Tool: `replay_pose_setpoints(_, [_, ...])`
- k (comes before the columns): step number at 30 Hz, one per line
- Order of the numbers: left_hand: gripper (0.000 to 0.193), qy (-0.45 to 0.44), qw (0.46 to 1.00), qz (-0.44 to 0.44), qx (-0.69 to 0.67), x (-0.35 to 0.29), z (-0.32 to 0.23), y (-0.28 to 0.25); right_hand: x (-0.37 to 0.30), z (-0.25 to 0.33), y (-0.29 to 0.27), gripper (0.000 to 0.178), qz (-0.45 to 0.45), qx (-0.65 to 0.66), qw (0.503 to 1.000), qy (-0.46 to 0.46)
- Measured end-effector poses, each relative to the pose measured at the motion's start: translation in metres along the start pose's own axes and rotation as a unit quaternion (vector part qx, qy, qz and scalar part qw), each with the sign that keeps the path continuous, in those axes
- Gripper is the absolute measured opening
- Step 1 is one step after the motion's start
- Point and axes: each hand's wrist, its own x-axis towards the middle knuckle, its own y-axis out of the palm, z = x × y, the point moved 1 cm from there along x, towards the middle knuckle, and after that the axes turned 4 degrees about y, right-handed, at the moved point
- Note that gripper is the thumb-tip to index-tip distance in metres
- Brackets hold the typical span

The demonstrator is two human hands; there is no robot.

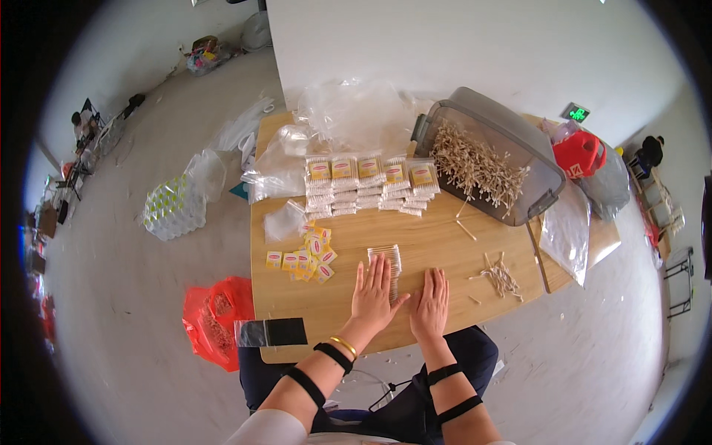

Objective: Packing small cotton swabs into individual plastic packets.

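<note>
A flat row of cotton swabs (395,261) lies side by side on the wooden table (452,256). My left hand (373,294) rests over the row's left part with its fingers stretched out, hiding some swabs. Just right of the row, my right hand (429,300) is laid on the table, its fingers straight and apart from the swabs. Neither hand grips anything. Further right is a small loose pile of cotton swabs (501,278). To the left lie scattered yellow-and-white cards (315,252), with a clear plastic bag (285,221) behind them.
Stacked bags of cotton swabs (369,172) stand at the back beside clear plastic film (352,107). A tilted grey bin (545,159) holds loose swabs. A red container (578,153) is beyond it. A red plastic bag (216,319) sits left of the table, near a dark pouch (285,331).
</note>
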Motion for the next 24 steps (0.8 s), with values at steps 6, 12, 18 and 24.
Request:
replay_pose_setpoints(6, [0.1,-0.019,1.0,0.019,0.0,0.015,-0.006,0.003,0.0,-0.003,-0.001,0.054,-0.009,-0.03,0.999,-0.013])
replay_pose_setpoints(12, [0.1,0.006,1.0,0.014,-0.013,0.008,-0.006,0.008,0.0,-0.003,-0.005,0.056,0.002,-0.016,1.0,0.0])
replay_pose_setpoints(18, [0.098,0.02,0.999,0.022,-0.021,0.01,-0.008,0.007,0.0,-0.003,-0.006,0.056,0.006,-0.005,1.0,0.012])
replay_pose_setpoints(24, [0.097,0.016,0.999,0.032,-0.013,0.014,-0.001,0.004,0.001,0.001,-0.01,0.055,0.004,0.009,1.0,0.006])
